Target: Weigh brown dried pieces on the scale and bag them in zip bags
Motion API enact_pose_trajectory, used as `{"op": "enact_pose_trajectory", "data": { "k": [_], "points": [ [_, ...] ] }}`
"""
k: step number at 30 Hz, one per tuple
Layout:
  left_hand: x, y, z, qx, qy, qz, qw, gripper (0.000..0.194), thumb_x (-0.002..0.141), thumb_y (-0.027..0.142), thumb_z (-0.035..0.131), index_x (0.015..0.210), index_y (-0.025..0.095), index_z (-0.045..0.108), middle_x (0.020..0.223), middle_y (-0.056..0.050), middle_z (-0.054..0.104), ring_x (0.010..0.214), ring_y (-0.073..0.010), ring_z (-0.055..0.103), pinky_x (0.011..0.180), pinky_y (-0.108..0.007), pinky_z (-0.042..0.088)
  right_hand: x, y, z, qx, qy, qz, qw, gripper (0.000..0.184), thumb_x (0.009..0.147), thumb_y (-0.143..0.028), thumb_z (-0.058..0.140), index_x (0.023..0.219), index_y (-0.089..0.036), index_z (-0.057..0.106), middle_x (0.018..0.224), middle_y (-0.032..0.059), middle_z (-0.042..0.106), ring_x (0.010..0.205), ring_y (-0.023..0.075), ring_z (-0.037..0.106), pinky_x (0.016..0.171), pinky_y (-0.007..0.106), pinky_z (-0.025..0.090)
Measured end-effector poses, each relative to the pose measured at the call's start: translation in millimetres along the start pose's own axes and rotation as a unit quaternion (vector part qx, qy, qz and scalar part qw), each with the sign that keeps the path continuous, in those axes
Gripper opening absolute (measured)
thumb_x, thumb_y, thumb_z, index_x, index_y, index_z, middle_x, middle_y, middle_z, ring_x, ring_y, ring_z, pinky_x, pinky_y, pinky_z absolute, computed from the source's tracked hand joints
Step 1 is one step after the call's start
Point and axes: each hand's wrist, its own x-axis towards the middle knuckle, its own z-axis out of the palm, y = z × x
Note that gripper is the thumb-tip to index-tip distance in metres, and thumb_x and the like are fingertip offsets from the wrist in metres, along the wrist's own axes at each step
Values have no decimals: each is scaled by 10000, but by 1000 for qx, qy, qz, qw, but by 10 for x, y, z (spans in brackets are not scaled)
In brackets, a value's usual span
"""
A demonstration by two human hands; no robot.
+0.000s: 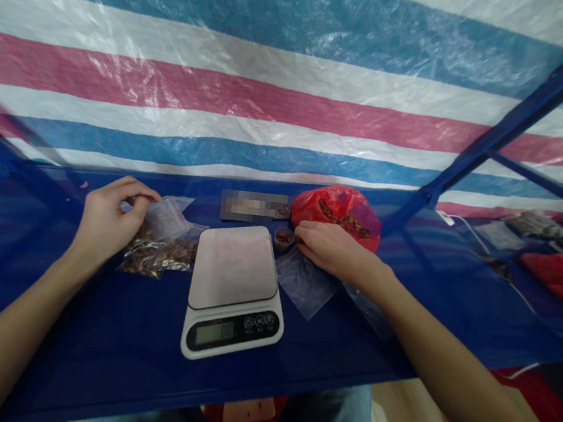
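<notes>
2 hands flank a digital kitchen scale (233,286): the left hand (109,220) curls, pinching the top of a clear bag (164,222) of brown pieces; the right hand (332,248) rests flat, fingers together, on a flat plastic bag (304,284), just beside a small cup (283,239).

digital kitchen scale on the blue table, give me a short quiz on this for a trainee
1. True or false: the small round cup of brown pieces stands beside the digital kitchen scale, not on it.
2. What is the left hand pinching? A) a clear plastic bag B) the small round cup C) the digital kitchen scale
3. What colour is the plastic bag with brown pieces inside, just beyond the right hand?

Key: 1 true; 2 A; 3 red
</notes>
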Motion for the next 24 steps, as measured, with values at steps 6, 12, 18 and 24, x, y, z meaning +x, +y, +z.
{"op": "enact_pose_trajectory", "data": {
  "k": [6,12,18,24],
  "points": [
    [7,-42,16,15,5,18,1000,296,887,268,484,807,194,759,907,-36,747,838,-181,692,733,-282,500,-17,42,-46,-7,12,0,1000,109,1032,-180,604,989,-149,699,1053,117,768,914,234,710,725,314,437],
    [2,-79,40,11,16,34,999,304,891,258,482,840,180,772,918,-40,749,826,-185,688,695,-290,488,41,217,-82,96,130,48,986,116,997,-198,655,898,-165,709,895,76,757,776,203,656,710,305,438],
    [-16,-95,43,5,19,40,999,307,896,263,486,855,182,780,920,-39,747,819,-183,678,657,-284,477,103,290,13,239,178,-47,953,177,1031,-180,601,1070,-178,774,1100,96,793,1003,233,728,931,354,542],
    [-8,-98,41,3,19,39,999,312,891,265,480,849,189,780,912,-37,741,824,-183,680,658,-287,485,145,136,96,276,129,-85,949,373,925,-326,825,1274,-212,755,1109,78,773,908,218,713,821,338,572]
  ]
}}
